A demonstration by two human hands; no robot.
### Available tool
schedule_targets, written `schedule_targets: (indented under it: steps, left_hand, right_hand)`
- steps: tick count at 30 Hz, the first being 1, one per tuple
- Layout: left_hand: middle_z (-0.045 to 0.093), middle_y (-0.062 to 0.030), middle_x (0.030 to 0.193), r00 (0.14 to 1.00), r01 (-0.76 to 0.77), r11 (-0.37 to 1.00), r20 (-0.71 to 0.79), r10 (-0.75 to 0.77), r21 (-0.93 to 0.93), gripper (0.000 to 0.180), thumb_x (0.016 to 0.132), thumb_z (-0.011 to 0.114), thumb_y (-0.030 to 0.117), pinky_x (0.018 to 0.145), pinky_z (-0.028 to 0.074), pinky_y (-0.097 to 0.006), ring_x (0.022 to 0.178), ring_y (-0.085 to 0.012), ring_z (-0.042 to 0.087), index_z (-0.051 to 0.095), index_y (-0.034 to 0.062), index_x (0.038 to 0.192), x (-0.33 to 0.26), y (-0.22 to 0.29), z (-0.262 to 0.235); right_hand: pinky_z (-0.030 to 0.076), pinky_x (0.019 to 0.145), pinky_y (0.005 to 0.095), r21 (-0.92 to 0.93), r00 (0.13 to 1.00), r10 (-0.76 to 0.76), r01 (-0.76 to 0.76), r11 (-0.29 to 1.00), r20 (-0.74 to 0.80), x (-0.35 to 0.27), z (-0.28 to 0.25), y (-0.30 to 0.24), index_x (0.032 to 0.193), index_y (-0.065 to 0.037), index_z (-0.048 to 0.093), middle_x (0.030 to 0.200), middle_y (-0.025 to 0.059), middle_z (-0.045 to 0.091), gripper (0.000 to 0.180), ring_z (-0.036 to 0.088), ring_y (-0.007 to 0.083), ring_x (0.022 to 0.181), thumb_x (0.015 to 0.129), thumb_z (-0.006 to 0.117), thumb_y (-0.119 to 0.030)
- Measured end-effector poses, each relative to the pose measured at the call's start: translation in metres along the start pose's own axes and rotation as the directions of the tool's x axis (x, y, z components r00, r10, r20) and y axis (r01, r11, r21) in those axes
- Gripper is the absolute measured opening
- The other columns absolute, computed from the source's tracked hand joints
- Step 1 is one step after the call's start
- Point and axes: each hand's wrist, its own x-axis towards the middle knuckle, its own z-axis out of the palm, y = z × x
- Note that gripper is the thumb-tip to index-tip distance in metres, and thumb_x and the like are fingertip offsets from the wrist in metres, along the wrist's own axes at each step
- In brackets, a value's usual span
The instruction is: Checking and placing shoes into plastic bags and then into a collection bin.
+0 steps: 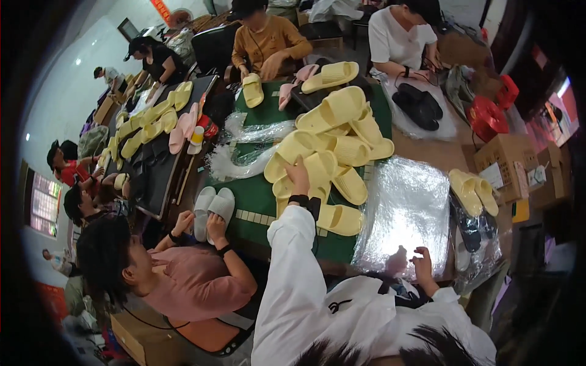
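A heap of pale yellow slippers [332, 113] lies across the green table mat [250, 210] in front of me. My left hand [297, 177] reaches into its near side, with fingers closed around the edge of one yellow slipper [285, 154]; part of that grip is hidden. To the right lies a stack of clear plastic bags [403, 201], shiny under the light. Over its near right corner is my right hand [421, 265], empty, its fingers bent and apart. Another yellow slipper [340, 219] rests by the near edge of the mat, beside the bags.
On my left, a co-worker's hands [215, 227] touch grey slippers [213, 204]. Crumpled clear plastic [244, 165] lies behind them. Across the table, co-workers handle a yellow slipper [252, 90] and sit by black slippers [418, 105]. Bagged yellow slippers [473, 192] and cardboard boxes [506, 165] stand right.
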Motion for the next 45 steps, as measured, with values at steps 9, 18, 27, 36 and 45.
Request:
schedule_targets:
  steps: [9,18,27,36,45]
  left_hand:
    - [0.047,-0.0179,0.111,0.938,0.316,0.853,0.004,-0.346,-0.415,0.034,0.084,0.054,0.016,0.08,0.045,-0.038,0.094,-0.0287,0.052,0.036,0.0,0.109,-0.108,0.09,0.019]
    - [0.05,-0.0111,0.109,0.683,0.627,0.696,0.677,-0.275,-0.35,0.025,0.089,0.046,0.008,0.076,0.049,-0.035,0.096,-0.0245,0.054,0.041,0.0067,0.113,-0.242,0.125,0.045]
    - [0.049,-0.0087,0.099,0.293,0.903,0.428,0.783,-0.549,-0.037,0.025,0.089,0.047,0.024,0.077,0.042,-0.032,0.086,-0.0214,0.049,0.043,0.0109,0.11,-0.362,0.108,0.082]
    - [0.056,-0.0131,0.097,0.025,-0.588,0.794,0.985,-0.168,0.15,0.033,0.082,0.052,0.026,0.071,0.044,-0.035,0.078,-0.0238,0.055,0.053,0.0124,0.113,-0.379,0.026,0.05]
    - [0.031,-0.0205,0.134,-0.062,-0.975,0.222,0.959,-0.275,0.001,0.043,0.076,0.056,0.029,0.095,0.03,-0.051,0.119,-0.0375,0.036,0.053,0.0335,0.118,-0.364,0.015,-0.01]
  right_hand:
    - [0.047,0.071,0.0278,-0.11,0.989,-0.146,0.148,0.983,0.025,0.042,-0.006,0.0,0.112,-0.003,0.041,0.102,0.0113,0.051,0.038,0.055,0.0181,0.083,0.077,0.053,0.001]
    - [0.037,0.095,0.0384,-0.063,0.937,-0.289,0.307,0.95,0.198,0.053,0.015,-0.063,0.135,-0.004,0.021,0.135,0.0193,0.024,0.084,0.033,0.03,0.121,0.073,0.071,-0.029]
    - [0.036,0.094,0.0319,0.169,0.902,-0.355,0.401,0.9,-0.248,0.056,-0.029,-0.035,0.132,-0.006,0.028,0.12,0.0153,0.046,0.061,0.045,0.0247,0.114,0.078,0.056,-0.002]
    - [0.038,0.089,0.0391,-0.397,0.899,-0.266,0.116,0.911,-0.349,0.08,-0.086,-0.008,0.116,-0.003,0.05,0.109,0.0229,0.05,0.042,0.046,0.0377,0.104,0.075,0.054,-0.012]
    - [0.038,0.09,0.0387,-0.516,0.946,-0.312,0.224,0.827,-0.09,0.101,-0.034,0.036,0.091,-0.022,0.067,0.113,0.0235,0.047,0.024,0.047,0.035,0.103,0.069,0.063,-0.03]
